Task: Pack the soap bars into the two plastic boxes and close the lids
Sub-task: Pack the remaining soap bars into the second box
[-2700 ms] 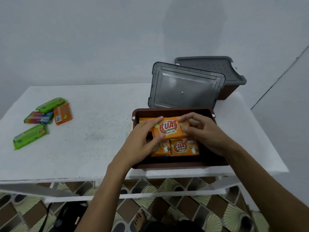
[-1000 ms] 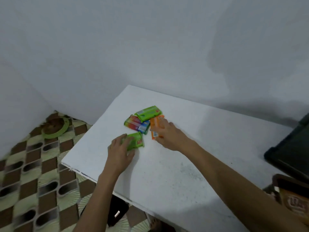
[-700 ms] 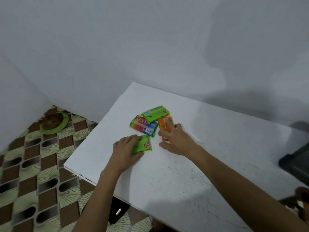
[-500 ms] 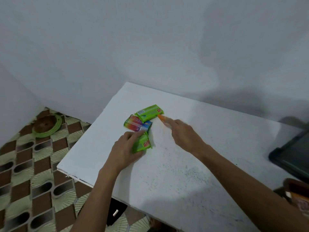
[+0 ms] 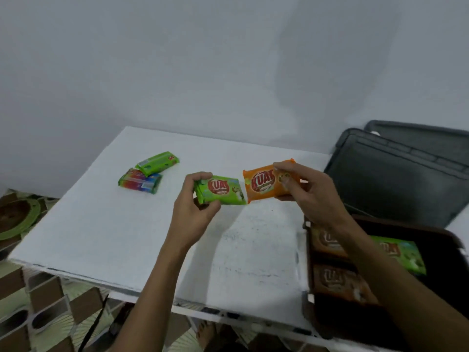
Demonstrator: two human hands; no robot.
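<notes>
Head view: just the one camera, looking down over the white table (image 5: 127,237) with both arms reaching in.
Left hand (image 5: 195,207): fingers and thumb curled round the left end of a green soap bar (image 5: 223,190), held up off the table with its label facing the camera.
Right hand (image 5: 312,191): pinching an orange soap bar (image 5: 264,185) by its right end. It's lifted too, and its near corner is touching the green one or close enough, hard to call.
What changed: half a second ago both bars were down on the table beside the far-left pile with the hands on them. Now they're in the air and have come across toward the middle. The camera has swung back right too, so the box is in frame again.
Left on the table: another green bar (image 5: 157,163) lying partly on a rainbow-striped bar (image 5: 139,181), well apart from the hands.
Brown box (image 5: 307,270): lower right and open, with its grey lid (image 5: 396,184) standing up behind it. Orange bars (image 5: 337,280) and a green-wrapped bar (image 5: 403,252) already lie inside. A second grey lid (image 5: 431,138) peeks out behind — can't tell what's under it.
What it means: looks like mid-carry, with these two headed for the open box. That leaves two bars to fetch, then the lids — well along, not finished.
</notes>
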